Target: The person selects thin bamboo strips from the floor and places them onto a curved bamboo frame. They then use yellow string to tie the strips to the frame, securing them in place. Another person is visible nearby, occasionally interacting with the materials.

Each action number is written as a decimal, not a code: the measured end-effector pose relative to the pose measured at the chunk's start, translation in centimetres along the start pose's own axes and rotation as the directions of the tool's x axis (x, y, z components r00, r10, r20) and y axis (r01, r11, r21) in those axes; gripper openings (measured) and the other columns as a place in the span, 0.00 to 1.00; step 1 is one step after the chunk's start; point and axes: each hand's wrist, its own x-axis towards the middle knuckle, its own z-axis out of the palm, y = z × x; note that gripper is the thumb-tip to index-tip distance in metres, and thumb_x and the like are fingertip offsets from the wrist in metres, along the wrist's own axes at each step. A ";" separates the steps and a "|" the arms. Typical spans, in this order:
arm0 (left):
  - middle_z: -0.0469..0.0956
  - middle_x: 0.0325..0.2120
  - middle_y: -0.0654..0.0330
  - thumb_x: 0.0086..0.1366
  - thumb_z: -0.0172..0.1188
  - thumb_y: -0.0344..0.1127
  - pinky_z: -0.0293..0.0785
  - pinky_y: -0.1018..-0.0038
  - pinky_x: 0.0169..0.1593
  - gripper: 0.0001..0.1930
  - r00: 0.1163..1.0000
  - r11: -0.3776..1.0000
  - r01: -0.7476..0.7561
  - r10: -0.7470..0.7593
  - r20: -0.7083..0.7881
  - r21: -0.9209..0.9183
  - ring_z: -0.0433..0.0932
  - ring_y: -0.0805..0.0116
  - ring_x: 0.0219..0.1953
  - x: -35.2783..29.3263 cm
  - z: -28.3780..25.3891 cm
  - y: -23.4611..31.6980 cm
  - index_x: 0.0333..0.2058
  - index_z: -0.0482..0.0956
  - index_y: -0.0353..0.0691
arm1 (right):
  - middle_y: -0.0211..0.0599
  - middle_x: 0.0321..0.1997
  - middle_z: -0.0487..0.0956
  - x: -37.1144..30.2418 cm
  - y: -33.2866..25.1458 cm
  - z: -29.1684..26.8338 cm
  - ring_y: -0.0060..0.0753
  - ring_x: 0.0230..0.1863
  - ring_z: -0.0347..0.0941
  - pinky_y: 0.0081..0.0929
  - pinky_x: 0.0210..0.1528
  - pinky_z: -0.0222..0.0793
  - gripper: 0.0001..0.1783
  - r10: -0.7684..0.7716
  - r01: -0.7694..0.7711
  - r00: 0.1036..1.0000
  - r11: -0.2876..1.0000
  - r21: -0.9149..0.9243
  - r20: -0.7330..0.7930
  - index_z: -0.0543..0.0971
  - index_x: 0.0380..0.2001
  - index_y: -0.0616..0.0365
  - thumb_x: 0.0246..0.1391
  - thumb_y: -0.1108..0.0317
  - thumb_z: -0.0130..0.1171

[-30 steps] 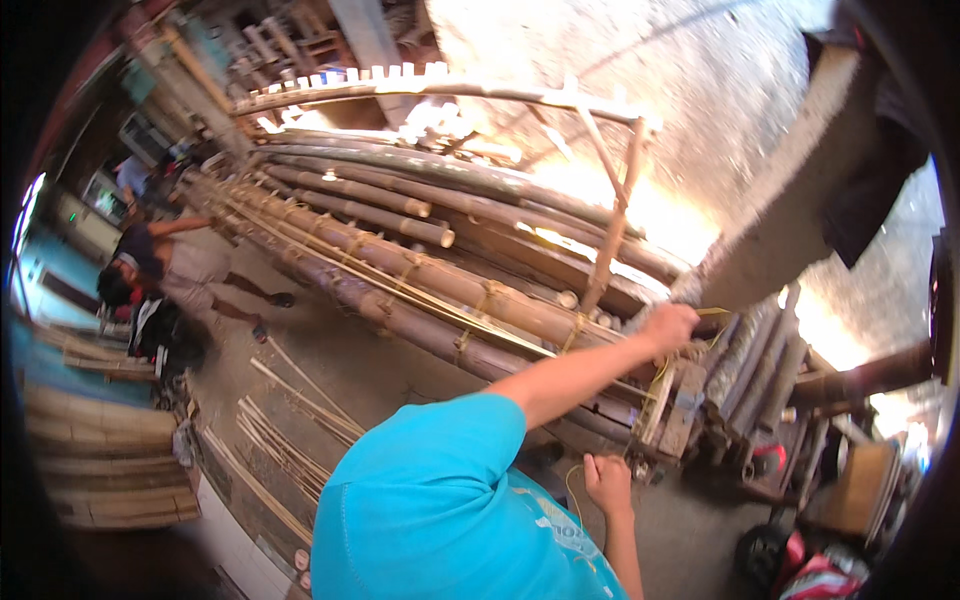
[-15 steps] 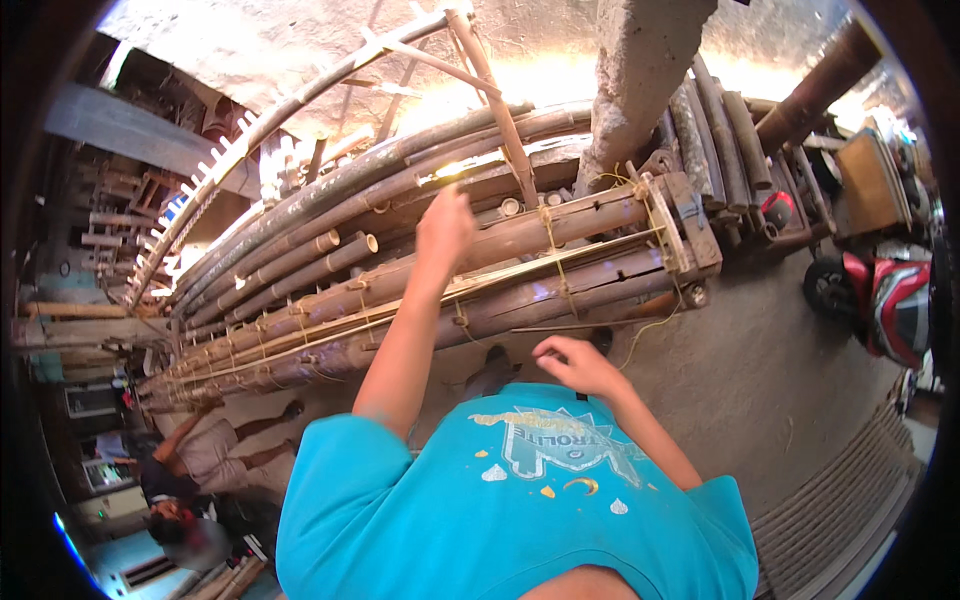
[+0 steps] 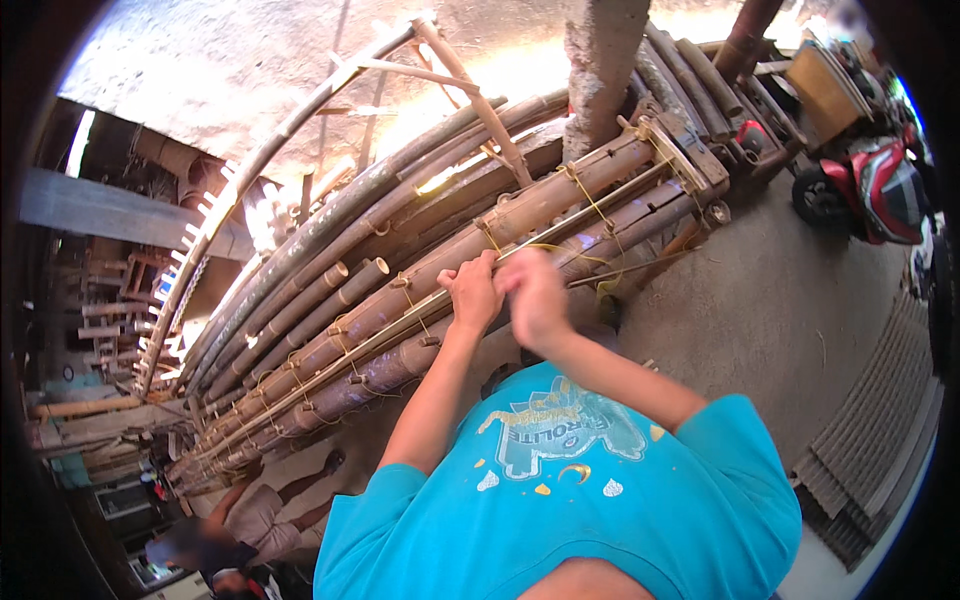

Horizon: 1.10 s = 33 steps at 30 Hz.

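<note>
A long frame of two thick bamboo poles point(image 3: 520, 208) runs diagonally in front of me, with thin bamboo strips point(image 3: 590, 212) lying between them. Yellow cord ties cross the frame at intervals. My left hand point(image 3: 474, 292) rests at the strips near the middle, its fingers bent and closed; what they pinch is hidden. Right beside it, my right hand point(image 3: 538, 300) is closed and smeared by motion. A loose yellow cord point(image 3: 572, 251) runs out from it toward the right. A wooden end piece point(image 3: 690, 165) caps the frame's right end.
Several loose bamboo poles point(image 3: 340, 285) lie beyond the frame, near a concrete post point(image 3: 600, 80). A red motorcycle point(image 3: 885, 195) stands at the right. Slatted panels point(image 3: 870, 420) lie at lower right. Another person point(image 3: 265, 520) is at the frame's far left end.
My left hand has come down from above the far pole to the strips. My right hand has moved forward and left to meet it. The view has shifted.
</note>
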 end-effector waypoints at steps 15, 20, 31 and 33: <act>0.83 0.32 0.54 0.73 0.48 0.46 0.51 0.62 0.50 0.15 0.992 0.977 0.123 -0.120 0.028 -0.173 0.75 0.59 0.32 0.0 0.8 -2.4 0.41 0.82 0.46 | 0.53 0.27 0.79 4.7 -9.1 0.3 0.56 0.32 0.76 0.47 0.42 0.70 0.23 0.490 0.361 0.465 0.656 -0.663 0.737 0.79 0.25 0.62 0.65 0.56 0.46; 0.81 0.24 0.58 0.72 0.51 0.39 0.71 0.71 0.45 0.15 0.993 0.845 0.101 -0.121 -0.002 -0.526 0.78 0.69 0.30 3.5 -1.2 -0.6 0.34 0.83 0.38 | 0.48 0.20 0.76 -1.6 -2.3 -5.4 0.54 0.27 0.72 0.46 0.41 0.70 0.23 0.280 0.324 0.703 0.692 -0.645 0.654 0.76 0.16 0.59 0.61 0.57 0.53; 0.81 0.33 0.42 0.68 0.53 0.46 0.73 0.58 0.45 0.21 0.982 0.906 0.190 -0.178 0.065 -0.379 0.80 0.45 0.39 12.0 0.4 -9.0 0.48 0.77 0.31 | 0.48 0.35 0.80 -7.4 -1.7 -0.1 0.48 0.38 0.76 0.40 0.52 0.69 0.11 0.268 0.403 0.799 0.425 -0.811 0.538 0.79 0.36 0.57 0.56 0.60 0.58; 0.81 0.36 0.41 0.69 0.51 0.46 0.73 0.58 0.47 0.22 0.992 0.951 0.122 -0.120 0.023 -0.284 0.79 0.44 0.42 9.0 -3.8 -8.7 0.51 0.76 0.32 | 0.47 0.40 0.80 -10.1 1.3 2.0 0.43 0.40 0.76 0.39 0.51 0.70 0.12 0.498 0.055 0.706 0.671 -0.740 0.504 0.79 0.38 0.55 0.58 0.59 0.58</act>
